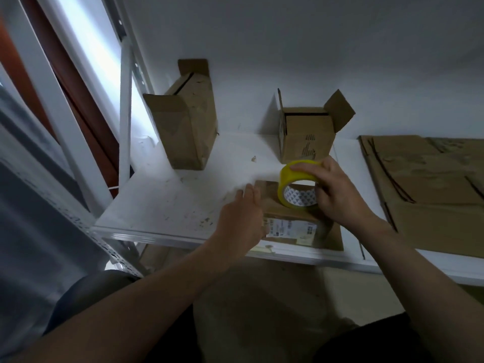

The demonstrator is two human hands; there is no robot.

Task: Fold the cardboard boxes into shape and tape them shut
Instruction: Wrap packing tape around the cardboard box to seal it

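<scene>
A small cardboard box (293, 229) with a white label lies on the white shelf (162, 205) near its front edge. My right hand (337, 195) grips a yellow tape roll (296, 184) and holds it down on the box's top. My left hand (241, 218) rests against the box's left side with the fingers fairly straight. The box's far left corner is partly hidden by both hands.
A taller folded box (186, 124) stands at the back left. Another box (309, 134) with open flaps stands behind the tape roll. Flat cardboard sheets (429, 189) lie stacked on the right. A white metal shelf post (125, 106) rises at the left.
</scene>
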